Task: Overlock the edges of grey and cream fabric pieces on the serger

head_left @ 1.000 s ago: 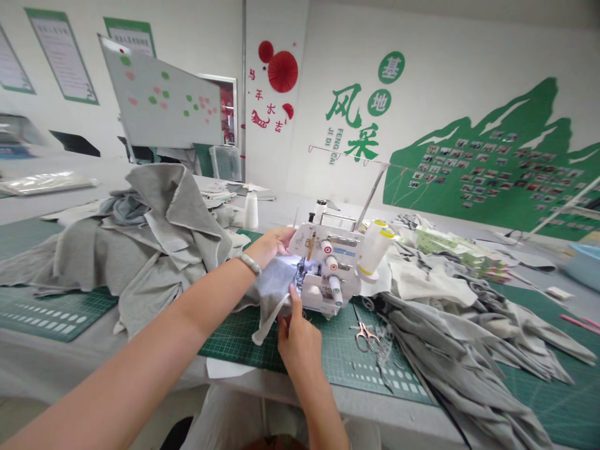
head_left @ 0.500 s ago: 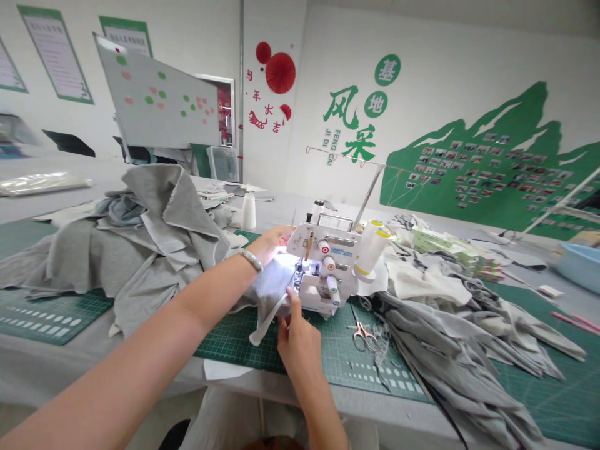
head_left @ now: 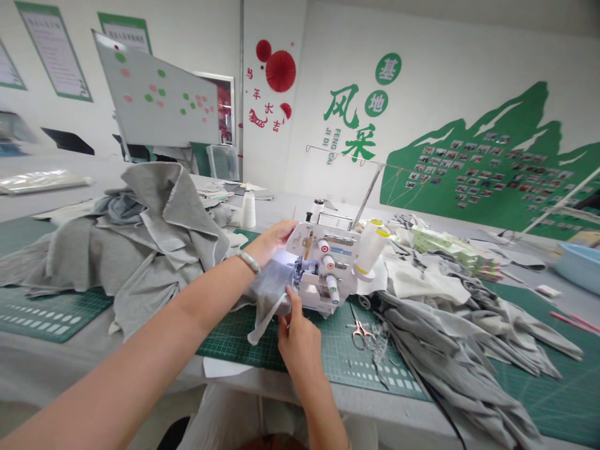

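Observation:
A white overlock sewing machine [head_left: 312, 292] stands before me with its lamp lit. A grey fabric piece [head_left: 269, 284] with a pale edge lies at its needle area, one corner hanging toward me. My right hand [head_left: 300, 334] pinches the near edge of this fabric, index finger on top, just in front of the presser foot. My left hand [head_left: 280, 236] reaches over the fabric to the upper left side of the machine. Its fingertips are hidden behind the machine head, so their grip does not show.
Heaped grey fabric [head_left: 164, 219] lies left, more grey cloth [head_left: 450, 350] right. Small scissors [head_left: 363, 334] and thread scraps rest on the green cutting mat [head_left: 262, 350]. Thread cones [head_left: 370, 247] stand at the machine's right, another cone [head_left: 248, 210] behind left. A blue basin [head_left: 581, 265] sits far right.
My left hand has risen slightly along the machine's side. My right hand and the fabric stay almost where they were.

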`<state>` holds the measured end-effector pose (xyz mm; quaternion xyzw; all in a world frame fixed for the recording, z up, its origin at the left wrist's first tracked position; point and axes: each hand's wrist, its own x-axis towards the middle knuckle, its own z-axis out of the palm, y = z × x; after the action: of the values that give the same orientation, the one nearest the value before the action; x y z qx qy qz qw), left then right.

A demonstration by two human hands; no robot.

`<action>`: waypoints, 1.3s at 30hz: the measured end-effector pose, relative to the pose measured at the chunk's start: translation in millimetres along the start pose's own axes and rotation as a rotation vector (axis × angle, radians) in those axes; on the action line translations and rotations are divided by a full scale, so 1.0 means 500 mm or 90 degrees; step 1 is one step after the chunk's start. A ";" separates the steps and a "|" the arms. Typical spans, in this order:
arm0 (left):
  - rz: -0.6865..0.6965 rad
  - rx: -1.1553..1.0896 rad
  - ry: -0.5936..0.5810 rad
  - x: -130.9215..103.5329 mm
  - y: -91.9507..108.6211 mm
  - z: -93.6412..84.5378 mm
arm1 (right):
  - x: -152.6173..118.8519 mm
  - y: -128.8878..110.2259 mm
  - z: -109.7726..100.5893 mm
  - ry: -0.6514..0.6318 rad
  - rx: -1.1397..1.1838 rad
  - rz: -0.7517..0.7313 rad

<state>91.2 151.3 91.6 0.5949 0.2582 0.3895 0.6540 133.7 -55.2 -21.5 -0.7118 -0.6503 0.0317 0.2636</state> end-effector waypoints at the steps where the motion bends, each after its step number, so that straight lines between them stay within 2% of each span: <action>1: -0.004 0.007 0.013 0.007 0.000 -0.003 | 0.000 0.000 0.000 -0.002 -0.001 0.003; 4: 0.023 0.056 0.098 -0.010 -0.007 -0.021 | 0.001 0.000 0.000 -0.003 0.007 -0.001; 7: 0.088 0.115 0.206 -0.077 -0.026 -0.036 | -0.001 0.000 0.003 0.005 0.036 -0.012; 9: 0.126 0.163 0.238 -0.131 -0.040 -0.038 | -0.003 0.000 0.008 0.012 0.062 -0.017; 11: 0.140 0.236 0.198 -0.180 -0.055 -0.035 | -0.006 0.000 0.013 0.021 0.091 -0.020; 14: 0.170 0.460 0.086 -0.225 -0.071 -0.031 | -0.012 -0.003 0.018 0.042 0.132 -0.026; 16: 0.233 0.596 0.015 -0.239 -0.078 -0.031 | -0.016 -0.004 0.019 0.053 0.150 -0.030; 20: 0.335 0.744 -0.094 -0.254 -0.080 -0.033 | -0.022 -0.003 0.014 0.054 0.153 -0.033; 29: 0.356 0.981 -0.161 -0.291 -0.070 -0.027 | -0.028 0.007 -0.006 0.053 0.154 -0.010; 39: 0.364 1.037 -0.146 -0.308 -0.070 -0.010 | -0.029 0.011 -0.007 0.053 0.161 -0.012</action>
<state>7.9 28.9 37.0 0.9552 0.2297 0.1705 -0.0760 137.7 -70.2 -25.0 -0.6676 -0.6361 0.0818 0.3781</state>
